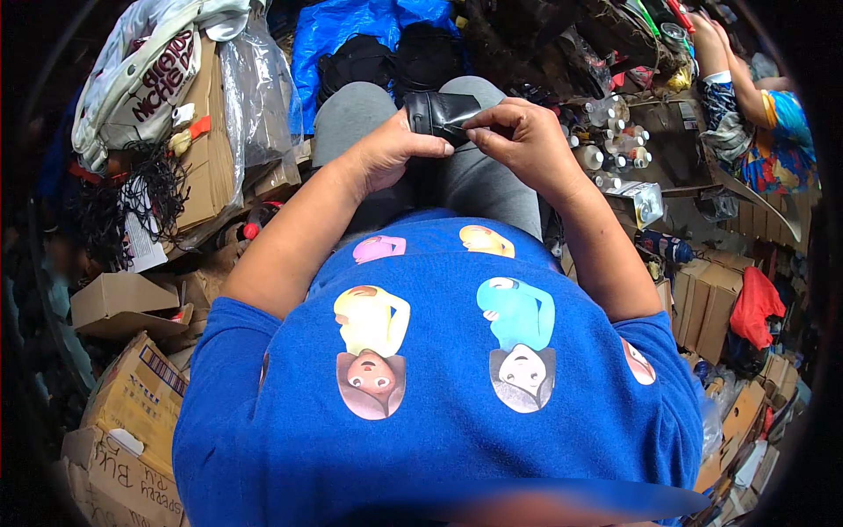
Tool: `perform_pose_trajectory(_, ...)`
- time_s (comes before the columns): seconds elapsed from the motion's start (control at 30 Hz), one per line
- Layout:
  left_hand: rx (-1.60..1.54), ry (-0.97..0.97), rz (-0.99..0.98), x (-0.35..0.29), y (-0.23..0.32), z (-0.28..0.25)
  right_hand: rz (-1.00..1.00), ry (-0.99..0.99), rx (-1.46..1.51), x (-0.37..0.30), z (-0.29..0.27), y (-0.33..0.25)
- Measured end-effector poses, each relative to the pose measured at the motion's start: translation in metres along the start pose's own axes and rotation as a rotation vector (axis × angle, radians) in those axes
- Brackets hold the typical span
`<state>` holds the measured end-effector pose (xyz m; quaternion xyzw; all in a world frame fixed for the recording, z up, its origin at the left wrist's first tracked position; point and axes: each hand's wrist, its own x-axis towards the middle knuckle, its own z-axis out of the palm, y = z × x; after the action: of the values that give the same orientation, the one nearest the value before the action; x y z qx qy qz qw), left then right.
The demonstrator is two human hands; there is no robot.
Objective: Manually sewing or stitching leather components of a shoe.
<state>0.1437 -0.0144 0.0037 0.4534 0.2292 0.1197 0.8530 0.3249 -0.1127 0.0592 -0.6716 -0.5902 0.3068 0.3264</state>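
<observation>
A glossy black leather shoe (430, 112) is held above my knees in the head view. My left hand (388, 156) wraps round its left end, with the thumb laid along the near side. At the shoe's right end my right hand (524, 140) is closed in a pinch, its thumb and forefinger tips against the black leather. Whatever is between those fingertips is too small to make out. My grey-trousered legs (351, 119) lie just under the shoe.
Cardboard boxes (132, 395) and a pale cloth bag (145, 83) stand at the left, with tangled black cords (158, 189). Several small bottles (606, 132) crowd the right, near another person (760, 114). Blue plastic sheeting (329, 31) lies ahead, beside black rounded bundles (356, 66).
</observation>
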Motion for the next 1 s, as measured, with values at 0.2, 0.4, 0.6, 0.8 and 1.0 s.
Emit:
perform_pose_trajectory(0.2,0.006,0.008,-0.001,0.001,0.0,-0.002,0.003,-0.019,-0.069,0.006,0.0,-0.004)
perform_pose_trajectory(0.4,-0.002,0.023,0.055,-0.003,-0.004,-0.006,0.099,-0.073,0.238,0.009,0.007,0.01)
perform_pose_trajectory(0.6,-0.028,0.2,-0.058,-0.017,-0.004,-0.012,0.324,-0.213,0.622,0.005,0.007,0.025)
perform_pose_trajectory(0.8,-0.214,0.17,0.052,-0.019,-0.009,-0.004,0.379,-0.168,0.776,0.0,0.021,0.026)
perform_pose_trajectory(1.0,-0.264,0.177,0.089,-0.02,-0.013,0.002,0.345,-0.071,0.692,-0.007,0.028,0.019)
